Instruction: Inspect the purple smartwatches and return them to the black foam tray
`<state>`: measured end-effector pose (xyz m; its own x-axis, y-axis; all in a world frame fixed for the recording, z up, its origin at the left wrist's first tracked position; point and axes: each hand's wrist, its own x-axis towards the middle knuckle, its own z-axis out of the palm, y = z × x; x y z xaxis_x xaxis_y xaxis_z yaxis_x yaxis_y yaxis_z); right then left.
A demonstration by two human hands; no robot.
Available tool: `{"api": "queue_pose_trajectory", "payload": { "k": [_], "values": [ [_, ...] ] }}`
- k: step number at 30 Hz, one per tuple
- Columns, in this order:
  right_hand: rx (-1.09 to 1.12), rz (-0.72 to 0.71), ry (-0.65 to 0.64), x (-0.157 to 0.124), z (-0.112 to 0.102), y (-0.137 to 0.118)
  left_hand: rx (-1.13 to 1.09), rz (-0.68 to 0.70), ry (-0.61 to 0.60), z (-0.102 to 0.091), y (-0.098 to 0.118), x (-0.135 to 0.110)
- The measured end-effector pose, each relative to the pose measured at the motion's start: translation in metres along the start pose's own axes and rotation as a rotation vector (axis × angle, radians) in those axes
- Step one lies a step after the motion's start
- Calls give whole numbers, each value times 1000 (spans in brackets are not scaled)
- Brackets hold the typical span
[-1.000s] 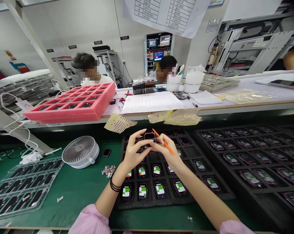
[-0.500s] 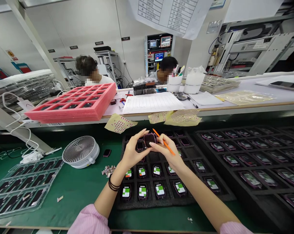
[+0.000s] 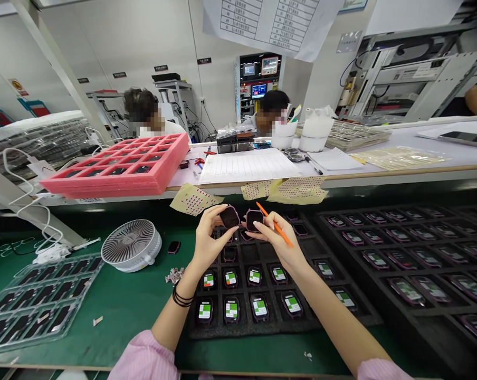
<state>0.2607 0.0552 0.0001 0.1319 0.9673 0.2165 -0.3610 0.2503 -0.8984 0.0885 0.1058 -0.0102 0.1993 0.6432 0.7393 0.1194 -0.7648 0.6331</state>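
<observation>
My left hand (image 3: 211, 232) is closed on a dark-screened watch case (image 3: 229, 217) with a purple rim, held between thumb and fingers. Close beside it, my right hand (image 3: 276, 231) pinches a second watch case (image 3: 254, 219), its screen also dark. An orange pencil-like stick (image 3: 275, 225) lies across the fingers of that same hand, its tip pointing up and left. Both hands are raised over a black foam tray (image 3: 250, 330). Several watch cases (image 3: 259, 307) sit in its pockets, many with lit green and white screens; others toward the far side are dark.
Another black foam tray (image 3: 375, 274) of watch cases lies at right. A round fan (image 3: 131, 245), a loose watch case (image 3: 174, 247), small paper scraps (image 3: 175, 275) and a clear plastic tray (image 3: 70, 322) are at left. Above, a shelf holds a pink foam tray (image 3: 104, 184). Two people sit beyond.
A second watch case now shows in my left hand, apart from the one in my right. My right hand has shifted slightly right; the orange stick moved with it.
</observation>
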Motion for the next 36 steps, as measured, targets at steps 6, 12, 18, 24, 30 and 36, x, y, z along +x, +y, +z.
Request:
{"api": "queue_pose_trajectory", "payload": {
  "k": [6, 12, 18, 24, 30, 36],
  "values": [
    [9, 14, -16, 0, 0, 0, 47, 13, 10, -1, 1, 1],
    [5, 8, -12, -1, 0, 0, 29, 10, 5, -2, 1, 1],
    [0, -4, -17, -1, 3, 0, 15, -2, 9, -2, 1, 1],
    [-445, -163, 63, 7, -22, 12, 68, -100, -139, 1, -4, -5],
    [-1089, -155, -81, 11, -73, 48, 190, -256, -531, 23, -30, -29],
    [-1182, -45, -145, 6, -91, 81, 403, -320, -760, 43, -54, -41]
  ]
}}
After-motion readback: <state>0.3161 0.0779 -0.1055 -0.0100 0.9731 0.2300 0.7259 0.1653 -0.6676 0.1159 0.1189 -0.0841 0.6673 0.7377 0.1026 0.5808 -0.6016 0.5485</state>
